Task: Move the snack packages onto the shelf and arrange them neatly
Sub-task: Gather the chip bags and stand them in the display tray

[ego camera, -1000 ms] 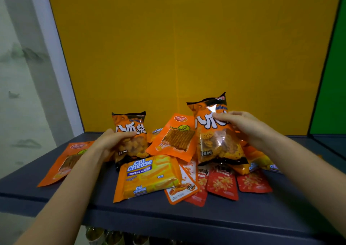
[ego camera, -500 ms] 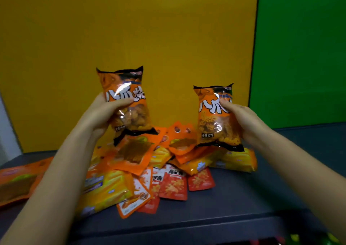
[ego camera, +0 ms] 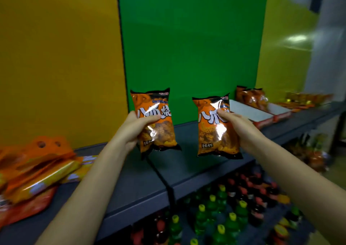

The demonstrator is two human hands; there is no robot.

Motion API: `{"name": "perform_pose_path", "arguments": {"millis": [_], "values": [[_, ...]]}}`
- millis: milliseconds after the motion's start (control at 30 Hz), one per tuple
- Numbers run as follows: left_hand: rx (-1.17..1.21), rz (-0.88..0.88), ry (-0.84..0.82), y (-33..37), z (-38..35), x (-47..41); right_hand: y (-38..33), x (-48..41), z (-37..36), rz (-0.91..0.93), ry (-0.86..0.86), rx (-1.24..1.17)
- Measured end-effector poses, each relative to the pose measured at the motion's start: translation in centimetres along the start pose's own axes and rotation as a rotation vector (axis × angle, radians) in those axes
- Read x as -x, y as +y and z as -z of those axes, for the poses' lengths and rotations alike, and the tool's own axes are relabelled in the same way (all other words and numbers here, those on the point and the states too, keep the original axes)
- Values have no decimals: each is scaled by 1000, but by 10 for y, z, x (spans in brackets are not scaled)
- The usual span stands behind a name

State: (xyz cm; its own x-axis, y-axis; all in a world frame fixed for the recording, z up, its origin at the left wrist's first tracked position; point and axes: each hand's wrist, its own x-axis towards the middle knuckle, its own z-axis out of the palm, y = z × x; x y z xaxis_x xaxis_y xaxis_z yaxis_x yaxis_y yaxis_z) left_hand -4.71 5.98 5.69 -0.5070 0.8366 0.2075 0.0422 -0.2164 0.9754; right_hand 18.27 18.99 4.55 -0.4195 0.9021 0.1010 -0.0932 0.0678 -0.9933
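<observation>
My left hand grips an orange snack bag upright, thumb across its front. My right hand grips a second orange snack bag of the same kind, also upright. Both bags hang in the air above the dark grey shelf, in front of the green back panel. A blurred pile of orange and yellow snack packages lies on the shelf at the far left. Farther right on the shelf, a white tray holds matching orange bags standing at its back.
More yellow and orange packages stand in a row at the far right of the shelf. Below the shelf are several bottles with yellow and red caps. A seam divides the shelf boards beneath the held bags.
Both bags have been lifted off the pile and carried to the right. The view has swung right, so the pile now sits at the left edge and the green panel is ahead.
</observation>
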Motion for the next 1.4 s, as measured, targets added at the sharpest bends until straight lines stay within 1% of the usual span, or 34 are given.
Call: {"name": "perform_pose_path", "arguments": {"millis": [167,300,567,733,833,967,1067,1200,1400], "values": [[45,37,-93,-31,-107,-15,1,-6,108,5,109,17],[70,64,-136,-47,-177,-27,2,-16,175,16,164,-5],[67,96,-199,-68,-288,-67,12,-45,277,39,299,2],[75,75,-246,-77,-353,-109,13,-82,329,43,331,-21],[71,66,-240,-81,-391,-141,10,-118,357,67,343,-30],[83,66,-227,-85,-432,-188,3,-174,386,48,336,-35],[88,63,-176,-89,-458,-223,2,-214,406,61,323,-68],[102,71,-107,-95,-485,-260,8,-259,429,70,289,-93],[63,68,-61,-103,-514,-295,13,-314,459,71,222,-115]]}}
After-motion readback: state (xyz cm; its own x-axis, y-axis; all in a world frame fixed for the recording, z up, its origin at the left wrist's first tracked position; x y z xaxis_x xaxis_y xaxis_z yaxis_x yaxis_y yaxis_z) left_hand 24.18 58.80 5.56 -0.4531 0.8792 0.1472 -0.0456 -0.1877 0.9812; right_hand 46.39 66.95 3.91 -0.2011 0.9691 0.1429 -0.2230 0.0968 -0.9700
